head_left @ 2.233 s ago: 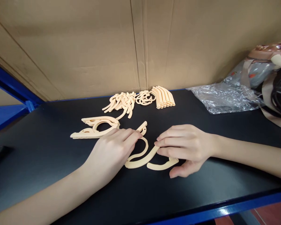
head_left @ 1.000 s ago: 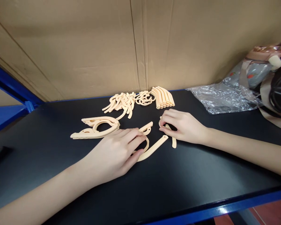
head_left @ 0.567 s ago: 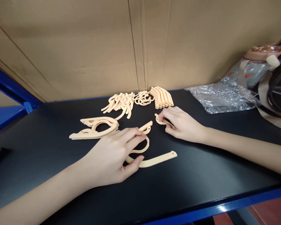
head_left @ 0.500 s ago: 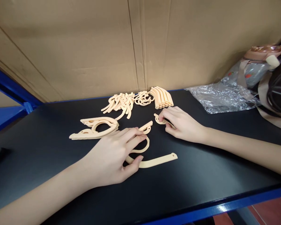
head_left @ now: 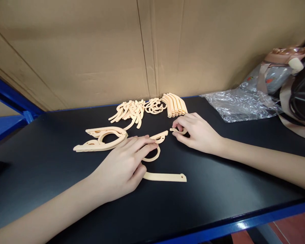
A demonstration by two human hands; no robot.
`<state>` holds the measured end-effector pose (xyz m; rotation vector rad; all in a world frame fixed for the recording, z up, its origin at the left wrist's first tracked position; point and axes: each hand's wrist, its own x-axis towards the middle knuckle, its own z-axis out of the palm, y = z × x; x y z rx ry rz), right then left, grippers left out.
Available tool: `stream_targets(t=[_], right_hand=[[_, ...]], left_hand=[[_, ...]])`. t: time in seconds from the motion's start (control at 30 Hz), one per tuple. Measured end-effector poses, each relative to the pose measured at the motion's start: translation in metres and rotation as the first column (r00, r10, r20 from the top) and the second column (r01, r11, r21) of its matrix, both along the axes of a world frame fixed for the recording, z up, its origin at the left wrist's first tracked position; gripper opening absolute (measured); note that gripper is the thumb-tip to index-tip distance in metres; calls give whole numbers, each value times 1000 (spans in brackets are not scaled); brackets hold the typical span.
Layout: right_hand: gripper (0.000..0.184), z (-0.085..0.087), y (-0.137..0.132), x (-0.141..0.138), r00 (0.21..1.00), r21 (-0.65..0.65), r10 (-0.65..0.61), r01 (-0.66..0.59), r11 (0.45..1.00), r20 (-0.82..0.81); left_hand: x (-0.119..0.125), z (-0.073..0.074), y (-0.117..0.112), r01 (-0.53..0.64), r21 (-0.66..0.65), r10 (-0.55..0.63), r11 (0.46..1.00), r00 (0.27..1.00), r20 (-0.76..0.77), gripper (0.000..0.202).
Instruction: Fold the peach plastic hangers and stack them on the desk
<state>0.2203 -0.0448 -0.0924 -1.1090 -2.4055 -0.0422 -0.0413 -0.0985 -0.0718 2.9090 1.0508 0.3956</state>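
Observation:
My left hand (head_left: 127, 159) rests over a cream plastic folding hanger (head_left: 165, 177), its fingers closed on the upper arm and its thumb by the lower arm. A ring-shaped part and a small curved brace with a hole show past the fingertips; the middle joint is hidden under the palm. To the right, my right hand (head_left: 193, 130) pinches a small curved plastic piece (head_left: 181, 131), one end sticking out to the left, close to the upper arm's tip. Left of my left hand lies a stack of folded hangers (head_left: 99, 146).
At the back are a loose pile of curved arms (head_left: 128, 110), a heap of thin curved pieces (head_left: 155, 106) and a row of straight arms (head_left: 175, 105). Right: a clear plastic bag (head_left: 239, 105), a bottle (head_left: 274, 71) and a dark bag (head_left: 303, 95). Cardboard (head_left: 91, 51) stands behind.
My right hand has turned the small curved piece, which now points left with its bend downward. The hanger's lower arm has swung slightly and shifted left; my left thumb has drawn in.

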Motion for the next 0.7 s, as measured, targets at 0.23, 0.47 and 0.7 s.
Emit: stream_targets(t=[0.23,0.47,0.7], right_hand=[[27,3,0,2,996,25,-64,63,998,55],[34,23,5,14,971,58,-15,1,998,238],[20,14,-5,24,973,66,89,-105,992,211]], left_hand=[[7,3,0,-16,25,15,1000,999,36,42],[24,-3,-11,165,-38,-166,986,986,-32,51],[38,-3,4,173,-56,-175,983,984,-42,29]])
